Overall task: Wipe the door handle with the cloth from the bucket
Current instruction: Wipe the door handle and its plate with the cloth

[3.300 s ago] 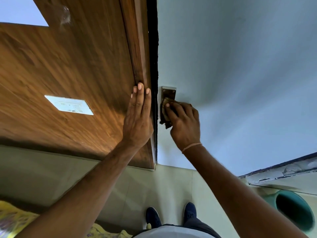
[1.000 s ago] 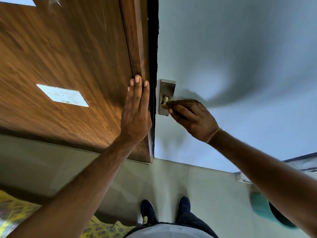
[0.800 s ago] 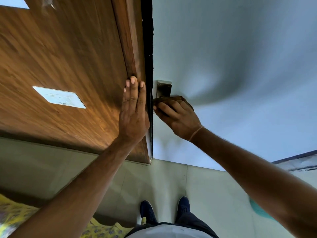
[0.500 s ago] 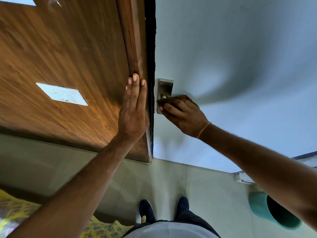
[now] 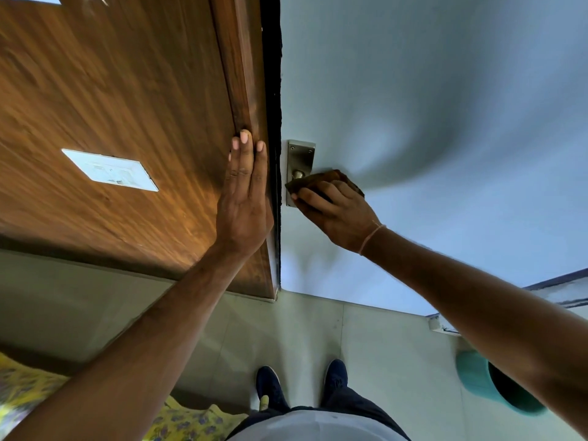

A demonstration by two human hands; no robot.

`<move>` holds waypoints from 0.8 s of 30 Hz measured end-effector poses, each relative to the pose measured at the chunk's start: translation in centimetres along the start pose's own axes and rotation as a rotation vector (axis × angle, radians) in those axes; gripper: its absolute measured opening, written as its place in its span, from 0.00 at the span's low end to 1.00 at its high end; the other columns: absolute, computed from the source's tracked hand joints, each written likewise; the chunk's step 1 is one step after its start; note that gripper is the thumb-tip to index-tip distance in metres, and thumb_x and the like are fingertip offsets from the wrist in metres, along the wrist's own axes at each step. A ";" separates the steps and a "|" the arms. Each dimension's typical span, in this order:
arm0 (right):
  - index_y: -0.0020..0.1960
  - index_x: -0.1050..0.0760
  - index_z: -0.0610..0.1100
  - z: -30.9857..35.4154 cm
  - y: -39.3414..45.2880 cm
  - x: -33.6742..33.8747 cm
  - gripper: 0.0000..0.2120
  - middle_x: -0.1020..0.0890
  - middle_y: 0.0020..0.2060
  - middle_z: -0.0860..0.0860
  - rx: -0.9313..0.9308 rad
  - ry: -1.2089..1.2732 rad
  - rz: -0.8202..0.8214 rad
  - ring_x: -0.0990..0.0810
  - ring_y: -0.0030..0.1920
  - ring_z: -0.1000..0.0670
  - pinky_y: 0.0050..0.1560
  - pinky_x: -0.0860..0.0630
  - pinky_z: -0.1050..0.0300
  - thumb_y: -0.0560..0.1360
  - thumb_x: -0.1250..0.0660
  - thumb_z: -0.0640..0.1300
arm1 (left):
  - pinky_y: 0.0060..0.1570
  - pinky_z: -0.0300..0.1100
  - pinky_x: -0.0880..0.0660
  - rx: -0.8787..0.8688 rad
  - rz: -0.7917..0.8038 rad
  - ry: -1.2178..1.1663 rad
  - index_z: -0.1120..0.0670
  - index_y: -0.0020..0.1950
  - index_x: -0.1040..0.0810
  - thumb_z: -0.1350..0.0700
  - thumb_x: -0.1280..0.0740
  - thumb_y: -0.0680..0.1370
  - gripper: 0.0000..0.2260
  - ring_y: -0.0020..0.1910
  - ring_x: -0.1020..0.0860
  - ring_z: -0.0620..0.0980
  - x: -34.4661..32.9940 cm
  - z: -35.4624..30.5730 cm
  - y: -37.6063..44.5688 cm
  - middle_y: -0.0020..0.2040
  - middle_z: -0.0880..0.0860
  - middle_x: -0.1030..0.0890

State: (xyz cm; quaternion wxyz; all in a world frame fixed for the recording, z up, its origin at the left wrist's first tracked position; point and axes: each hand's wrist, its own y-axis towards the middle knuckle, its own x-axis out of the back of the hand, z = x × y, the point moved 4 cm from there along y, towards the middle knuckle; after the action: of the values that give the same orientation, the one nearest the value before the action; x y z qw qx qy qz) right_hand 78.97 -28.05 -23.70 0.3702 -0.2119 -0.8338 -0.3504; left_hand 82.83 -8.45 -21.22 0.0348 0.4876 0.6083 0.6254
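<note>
right fingers (image 5: 313,195) curled over the brown cloth (image 5: 321,179), pressing it onto the door handle (image 5: 298,174) at its steel plate (image 5: 299,154) on the pale door; slid back along the lever since half a second ago, so wiping under way. left hand (image 5: 243,198) flat, open against the wooden frame (image 5: 245,74). teal bucket (image 5: 477,374) on floor, lower right. no legible writing anywhere.

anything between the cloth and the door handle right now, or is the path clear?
Nothing visible is in the way. The right hand already presses the brown cloth against the door handle at its metal plate. The left hand lies flat on the wooden door, off to the side.
</note>
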 end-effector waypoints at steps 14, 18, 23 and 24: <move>0.72 0.23 0.44 0.5 1.1 -0.4 0.18 0.20 0.69 0.46 0.012 0.000 -0.016 0.26 0.64 0.40 0.62 0.24 0.45 0.84 0.38 0.37 | 0.79 0.63 0.27 -0.023 -0.008 0.021 0.67 0.84 0.37 0.71 0.37 0.86 0.25 0.84 0.35 0.69 0.2 0.1 0.0 0.83 0.71 0.35; 0.72 0.23 0.43 -0.7 -1.9 0.4 0.18 0.19 0.68 0.46 0.019 0.000 -0.011 0.21 0.62 0.39 0.60 0.22 0.44 0.84 0.39 0.36 | 0.80 0.63 0.28 -0.031 -0.002 0.030 0.67 0.84 0.36 0.72 0.36 0.85 0.26 0.85 0.36 0.69 0.3 0.3 0.0 0.83 0.71 0.35; 0.71 0.22 0.44 0.7 1.6 -0.4 0.16 0.20 0.69 0.46 0.001 -0.004 -0.018 0.20 0.63 0.39 0.62 0.21 0.44 0.85 0.37 0.37 | 0.79 0.63 0.27 -0.024 -0.013 0.044 0.67 0.84 0.36 0.71 0.37 0.87 0.24 0.84 0.35 0.69 0.1 0.1 0.0 0.83 0.71 0.34; 0.71 0.22 0.44 0.9 1.8 -0.5 0.17 0.20 0.69 0.46 -0.010 0.007 -0.009 0.20 0.63 0.39 0.62 0.22 0.44 0.85 0.37 0.37 | 0.79 0.62 0.27 -0.025 -0.015 0.049 0.67 0.83 0.35 0.71 0.37 0.87 0.24 0.84 0.35 0.69 0.0 0.1 0.0 0.83 0.71 0.34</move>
State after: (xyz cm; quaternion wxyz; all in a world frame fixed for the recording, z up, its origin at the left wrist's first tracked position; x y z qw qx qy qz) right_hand 79.98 -26.26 -23.79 0.3703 -0.2086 -0.8319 -0.3568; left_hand 82.90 -8.33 -21.27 0.0303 0.4671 0.6048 0.6444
